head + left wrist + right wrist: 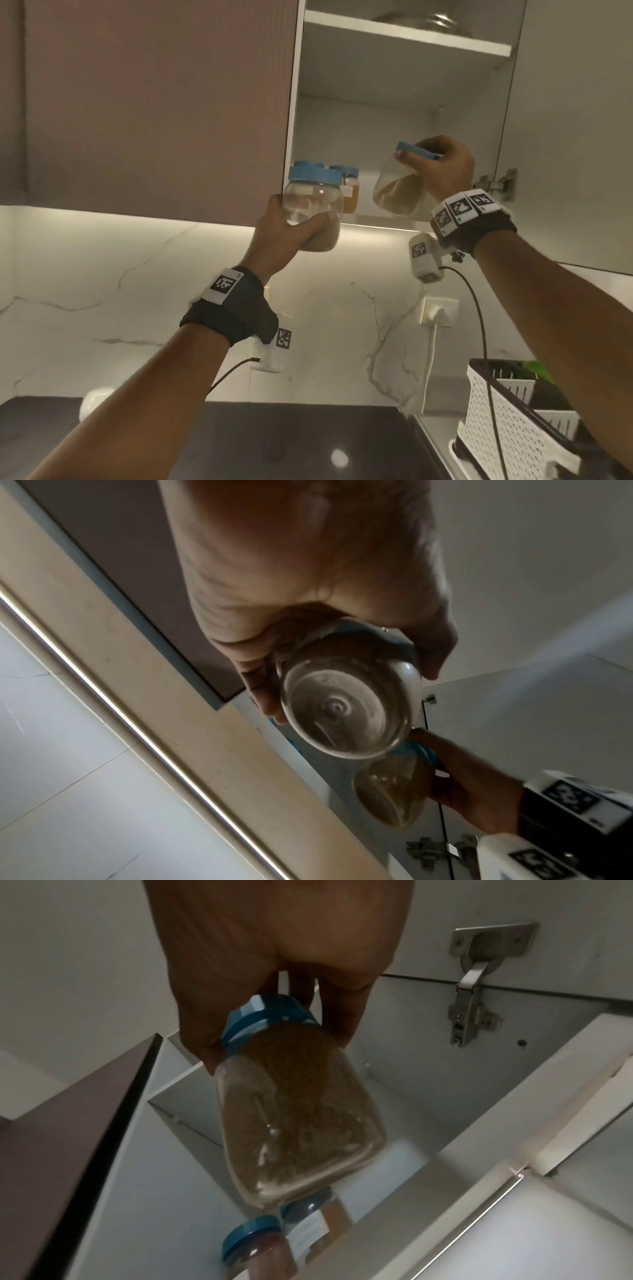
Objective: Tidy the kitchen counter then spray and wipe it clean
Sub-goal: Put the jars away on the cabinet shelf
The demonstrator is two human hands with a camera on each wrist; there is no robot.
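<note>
Two blue-lidded jars are being raised at an open cupboard [394, 113]: the left hand [274, 236] is cupping one jar [313, 212] from below, while the right hand [442, 168] is gripping a tilted jar [399, 193] by its lid above the bottom shelf.

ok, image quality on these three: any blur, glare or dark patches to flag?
Head view: the under-cabinet light strip glares on the wall, and a bright spot reflects off the dark counter. Left wrist view: the left hand is close and soft, its jar fairly sharp. Right wrist view: dim and grainy, with smeared jars on the shelf.
</note>
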